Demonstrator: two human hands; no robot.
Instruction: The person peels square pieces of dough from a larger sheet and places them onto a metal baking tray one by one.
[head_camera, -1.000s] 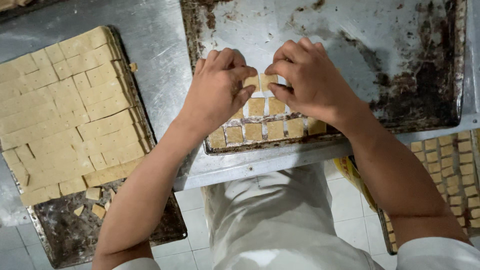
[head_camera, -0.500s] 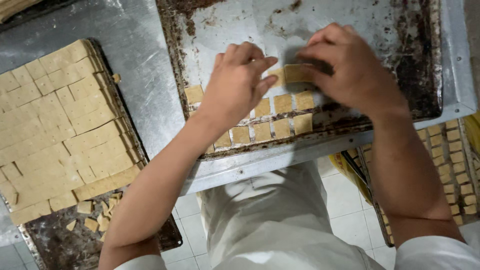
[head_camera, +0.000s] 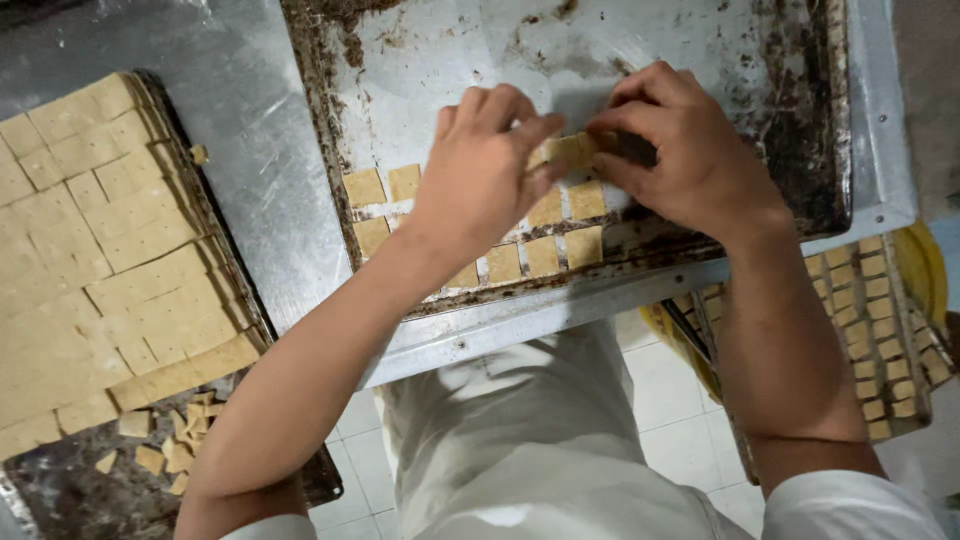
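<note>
Both hands are working over a worn, dark-stained baking tray (head_camera: 800, 150) sitting on a steel bench (head_camera: 250, 180). The left hand (head_camera: 480, 175) and the right hand (head_camera: 690, 160) are meeting at their fingertips, together pinching a small strip of tan dough squares (head_camera: 562, 150) just above the tray's near edge. Below them, placed dough squares (head_camera: 545, 255) are lying in short rows along that near edge, spaced slightly apart, with a few more squares showing to the left of the left wrist. Judging by the bare metal, only a small corner of this tray is filled so far; most of its surface is lying uncovered. To the left, a second tray (head_camera: 60, 490) is carrying a large scored dough sheet (head_camera: 100, 250), mostly intact, with loose scraps (head_camera: 170, 450) scattered at its near corner, so plenty of dough seems to be waiting. Lower right, beneath bench level, another tray of squares (head_camera: 880, 330) is looking already filled, over a white tiled floor (head_camera: 660, 390).
</note>
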